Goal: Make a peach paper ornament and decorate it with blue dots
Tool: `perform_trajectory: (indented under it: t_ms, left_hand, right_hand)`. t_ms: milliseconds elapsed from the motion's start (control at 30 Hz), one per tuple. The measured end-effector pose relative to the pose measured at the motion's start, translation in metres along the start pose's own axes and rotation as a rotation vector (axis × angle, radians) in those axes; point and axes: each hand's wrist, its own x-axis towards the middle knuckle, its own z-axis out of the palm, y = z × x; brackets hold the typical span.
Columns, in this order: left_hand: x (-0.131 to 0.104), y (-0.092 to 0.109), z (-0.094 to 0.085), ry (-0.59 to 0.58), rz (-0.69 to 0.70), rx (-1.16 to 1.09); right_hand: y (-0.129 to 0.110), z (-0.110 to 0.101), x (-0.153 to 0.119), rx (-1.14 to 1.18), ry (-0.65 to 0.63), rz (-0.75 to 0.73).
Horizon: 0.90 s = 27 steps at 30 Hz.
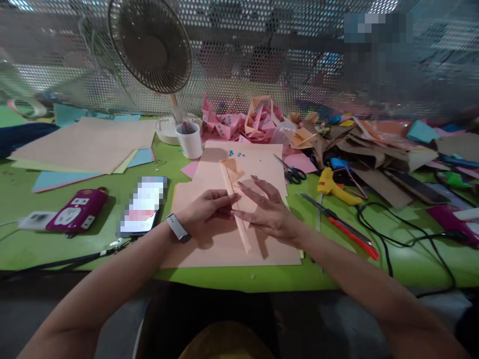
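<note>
A folded strip of peach paper [243, 230] is tilted between my hands, over large peach sheets [209, 254] lying on the green table. My left hand [209, 207], with a watch at the wrist, pinches the strip's left edge between thumb and fingers. On the other side, my right hand [267, 209] has its fingers spread over the folded paper, touching it without closing round it. Small blue dots [231, 153] lie on the sheet beyond the strip.
Scissors [294, 172], a red cutter [352, 237] and a yellow glue gun [329, 187] with a black cable lie right. Left are a phone [144, 204], a purple power strip [78, 212] and stacked paper [90, 142]. A white cup [189, 142] and fan [149, 47] stand behind.
</note>
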Motion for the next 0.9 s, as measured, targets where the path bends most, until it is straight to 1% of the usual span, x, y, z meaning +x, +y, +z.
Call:
perform_trajectory:
  t_ms: [133,233,333,500,600,633,700,767,800,833,900]
  left_hand:
    - [-0.001,-0.003,0.005,0.003,0.031,-0.013]
    - [-0.002,-0.004,0.006,0.028,0.064,-0.038]
    - [-0.001,-0.005,0.005,0.033,0.066,-0.048]
    - [-0.001,-0.009,0.008,0.050,0.090,-0.041]
    - [-0.002,-0.010,0.012,0.057,0.108,-0.031]
    - [-0.002,-0.009,0.013,0.062,0.116,-0.027]
    - [-0.003,-0.008,0.014,0.064,0.130,-0.030]
    - [-0.004,-0.007,0.015,0.057,0.140,-0.050]
    - [-0.004,-0.007,0.014,0.051,0.140,-0.063]
    - [-0.004,-0.007,0.014,0.041,0.136,-0.077]
    - [-0.005,-0.007,0.014,0.020,0.115,-0.101]
  right_hand:
    - [-0.002,0.002,0.002,0.029,-0.010,-0.005]
    - [-0.002,0.001,0.003,0.097,0.001,-0.023]
    - [-0.002,0.001,0.004,0.179,0.025,-0.023]
    - [-0.003,0.001,0.004,0.269,0.032,0.050]
    - [-0.006,0.001,0.005,0.313,0.036,0.121]
    - [-0.007,0.001,0.005,0.313,0.055,0.154]
    - [-0.009,0.002,0.005,0.287,0.141,0.203]
    - [-0.010,0.004,0.005,0.252,0.243,0.225]
    - [-0.010,0.004,0.005,0.241,0.275,0.227]
    - [-0.010,0.005,0.004,0.241,0.291,0.219]
    - [-0.009,0.005,0.004,0.260,0.285,0.200]
